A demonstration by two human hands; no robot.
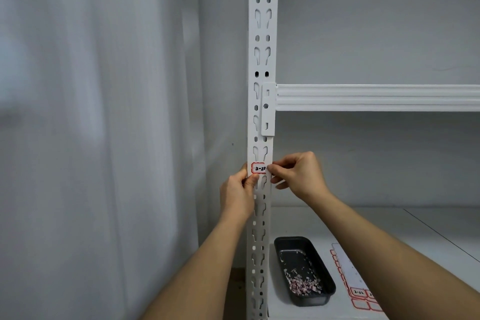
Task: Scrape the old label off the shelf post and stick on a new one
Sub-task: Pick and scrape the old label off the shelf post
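Both hands pinch the new label against the shelf post, left hand at its lower left corner, right hand at its right edge, seemingly to keep it level while sticking.

Pale grey wall behind white metal shelving; horizontal shelf beam at mid-height, white shelf board below. Grey-white curtain hangs left. Soft, even light.

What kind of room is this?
Probably a storeroom: a white metal shelf post with slots, bare shelves, and a numbered label that both hands are sticking on.
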